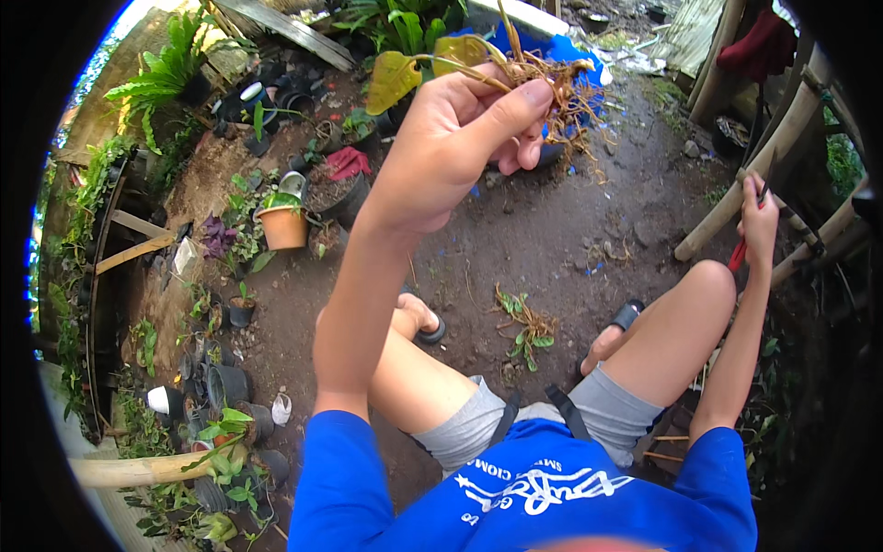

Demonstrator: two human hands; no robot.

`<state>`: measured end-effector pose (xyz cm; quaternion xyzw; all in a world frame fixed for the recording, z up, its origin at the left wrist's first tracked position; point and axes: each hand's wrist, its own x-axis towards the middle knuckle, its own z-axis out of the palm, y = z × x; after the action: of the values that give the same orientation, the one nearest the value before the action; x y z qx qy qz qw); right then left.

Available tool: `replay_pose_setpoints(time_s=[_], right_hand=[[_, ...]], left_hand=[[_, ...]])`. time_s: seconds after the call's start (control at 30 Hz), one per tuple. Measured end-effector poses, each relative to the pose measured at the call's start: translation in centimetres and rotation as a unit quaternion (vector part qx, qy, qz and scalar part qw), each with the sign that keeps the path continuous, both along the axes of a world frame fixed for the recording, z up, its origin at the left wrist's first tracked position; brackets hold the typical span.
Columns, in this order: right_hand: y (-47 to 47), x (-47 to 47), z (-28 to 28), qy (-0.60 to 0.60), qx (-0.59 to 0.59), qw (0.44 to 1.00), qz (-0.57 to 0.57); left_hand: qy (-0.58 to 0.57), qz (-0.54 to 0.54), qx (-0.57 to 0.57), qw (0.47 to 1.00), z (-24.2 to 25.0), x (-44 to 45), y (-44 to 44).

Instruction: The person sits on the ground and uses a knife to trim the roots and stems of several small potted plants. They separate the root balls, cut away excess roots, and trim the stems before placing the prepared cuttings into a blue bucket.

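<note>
Raised in front of me, my left hand [476, 131] pinches a bare-rooted plant [562, 90] between thumb and fingers. Its brown roots hang to the right, and yellowing leaves stick out to the left. My right hand [759, 217], out at the right beside the wooden poles, is closed around a red-handled tool [738, 254] with a dark, pointed upper part; its exact kind is unclear. On the soil between my feet lies a small uprooted plant [528, 324] with green leaves and brown roots. Behind the held plant is a blue plastic sheet or bag [559, 48], partly hidden.
An orange pot [284, 228] and several black pots [227, 385] with plants stand at the left. Wooden poles [717, 214] form a frame on the right, with a dark red cloth [757, 48] hanging above. A weathered board [290, 31] lies at the upper left.
</note>
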<state>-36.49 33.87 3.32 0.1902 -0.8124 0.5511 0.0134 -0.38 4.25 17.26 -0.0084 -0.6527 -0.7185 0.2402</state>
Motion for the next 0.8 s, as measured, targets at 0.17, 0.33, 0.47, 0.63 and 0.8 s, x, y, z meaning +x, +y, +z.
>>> replay_pose_setpoints(time_s=[0.17,0.33,0.47,0.63,0.8], right_hand=[[-9.3,8.5,11.1,0.151,-0.155,0.963,0.162],[-14.8,16.9,15.7,0.278,-0.116,0.882,0.363],[-14.9,20.3,16.2,0.240,-0.149,0.842,0.459],[-14.5,21.3,14.2,0.100,-0.134,0.886,0.432],[-14.7,21.3,13.4,0.028,-0.158,0.881,0.446]], left_hand=[[0.077,-0.113,0.199,0.970,1.1,0.8,-0.7],[0.158,-0.245,0.241,0.926,1.0,2.5,-2.4],[0.179,-0.269,0.266,0.908,0.7,3.2,-2.6],[0.191,-0.243,0.299,0.903,0.7,3.2,-2.2],[0.163,-0.180,0.291,0.925,0.1,3.0,-1.7]])
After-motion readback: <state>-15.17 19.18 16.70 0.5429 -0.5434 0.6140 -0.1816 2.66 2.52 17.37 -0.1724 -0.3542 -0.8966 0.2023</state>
